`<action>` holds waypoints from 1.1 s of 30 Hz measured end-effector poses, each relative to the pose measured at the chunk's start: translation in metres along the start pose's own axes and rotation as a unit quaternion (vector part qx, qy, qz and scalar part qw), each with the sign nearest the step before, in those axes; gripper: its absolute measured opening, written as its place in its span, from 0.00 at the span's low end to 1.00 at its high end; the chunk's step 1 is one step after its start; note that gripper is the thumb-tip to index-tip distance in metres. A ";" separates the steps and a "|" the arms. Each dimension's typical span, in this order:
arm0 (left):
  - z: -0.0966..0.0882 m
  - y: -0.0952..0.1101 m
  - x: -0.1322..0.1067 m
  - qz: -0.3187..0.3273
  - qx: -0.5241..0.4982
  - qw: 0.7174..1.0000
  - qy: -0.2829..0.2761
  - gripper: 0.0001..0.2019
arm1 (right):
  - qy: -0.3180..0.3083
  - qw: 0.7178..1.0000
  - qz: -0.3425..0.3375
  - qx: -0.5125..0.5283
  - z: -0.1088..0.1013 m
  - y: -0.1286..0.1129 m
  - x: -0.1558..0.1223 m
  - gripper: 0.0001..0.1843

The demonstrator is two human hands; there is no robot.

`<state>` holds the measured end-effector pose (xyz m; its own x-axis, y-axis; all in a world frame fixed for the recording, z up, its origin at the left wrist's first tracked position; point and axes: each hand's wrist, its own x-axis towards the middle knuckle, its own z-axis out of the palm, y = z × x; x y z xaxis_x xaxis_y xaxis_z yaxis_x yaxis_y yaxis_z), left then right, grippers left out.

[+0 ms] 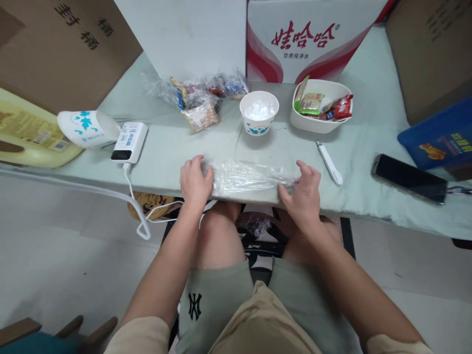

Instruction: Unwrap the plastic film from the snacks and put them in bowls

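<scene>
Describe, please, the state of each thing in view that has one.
Clear plastic, wrinkled, spread out
Middle cup, upright
Left cup, tipped sideways
Bowl, upright, partly full
Power bank, cable plugged in
Phone, screen dark
White-handled tool, lying flat
Wrapped items, heaped

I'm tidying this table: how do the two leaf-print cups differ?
The middle cup stands upright, while the left cup lies on its side. Clear, shiny material shows inside the middle cup; no contents can be made out in the left cup. Both are white with blue leaf prints.
</scene>
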<state>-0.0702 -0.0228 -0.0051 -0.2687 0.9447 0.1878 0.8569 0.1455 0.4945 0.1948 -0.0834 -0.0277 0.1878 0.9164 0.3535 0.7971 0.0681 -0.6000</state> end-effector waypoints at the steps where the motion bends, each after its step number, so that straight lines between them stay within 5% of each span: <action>1: 0.002 -0.001 0.000 0.020 -0.010 1.000 -0.002 0.19 | 0.003 1.000 -0.023 -0.013 -0.001 0.000 0.000 0.37; 8: 0.000 -0.001 0.007 0.003 -0.116 0.992 -0.059 0.24 | 0.040 0.989 -0.136 -0.051 -0.020 -0.004 -0.004 0.32; 11: -0.005 -0.001 0.002 -0.034 -0.199 0.977 -0.066 0.25 | -0.058 0.976 -0.207 -0.034 -0.022 -0.015 -0.001 0.24; 20: -0.036 0.004 -0.056 -0.270 -0.472 0.833 -0.104 0.29 | -0.233 0.940 -0.229 -0.101 0.028 -0.020 0.024 0.30; 23: -0.040 0.002 -0.075 -0.313 -0.523 0.783 -0.127 0.28 | -0.238 0.928 -0.268 -0.103 0.015 -0.014 0.020 0.32; 28: -0.028 0.017 -0.097 -0.318 -0.581 0.743 -0.100 0.25 | -0.213 0.902 -0.374 -0.011 -0.023 -0.004 -0.015 0.35; 33: -0.020 0.051 -0.132 -0.319 -0.604 0.714 -0.152 0.23 | -0.166 0.930 -0.328 -0.013 -0.036 0.005 -0.046 0.18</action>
<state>0.0002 -0.1462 0.0125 -0.1704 0.8462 -0.5048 -0.4519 0.3881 0.8032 0.2107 -0.1396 -0.0210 -0.5276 0.7524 0.3945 0.6919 0.6500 -0.3144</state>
